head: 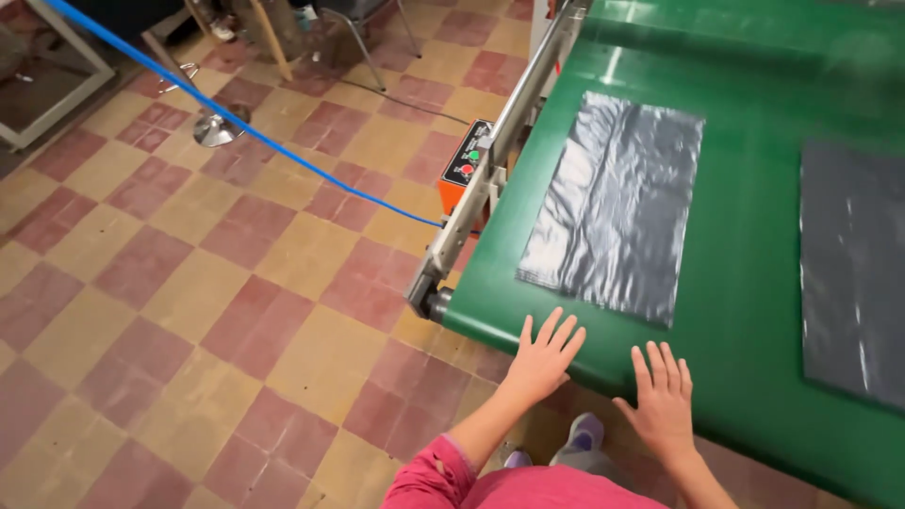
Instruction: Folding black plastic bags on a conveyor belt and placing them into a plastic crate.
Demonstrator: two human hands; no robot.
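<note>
Both hands lay flat, palms down and fingers spread, on the near edge of the wide green conveyor belt. Neither hand gripped anything. The left hand rested at the belt's rounded end, close to the grey end roller. The right hand rested on the same edge, a little apart from the left hand. The pink sleeve covered the left arm above the elbow.

The nearest item was a flat rectangular sheet of dark grey glossy plastic film. It lay flat on the belt just beyond the fingertips of both hands, not touching either hand. A second dark grey plastic sheet lay flat on the belt to the right of the first, with a strip of bare green belt between them. This sheet ran out of view at the right edge.

A silver metal side rail ran along the left side of the belt. An orange control box with one green and one red button was mounted on the outside of this rail. A blue cable ran from the rail, just below the box, up to the upper left. The floor was laid with red and yellow square tiles.
</note>
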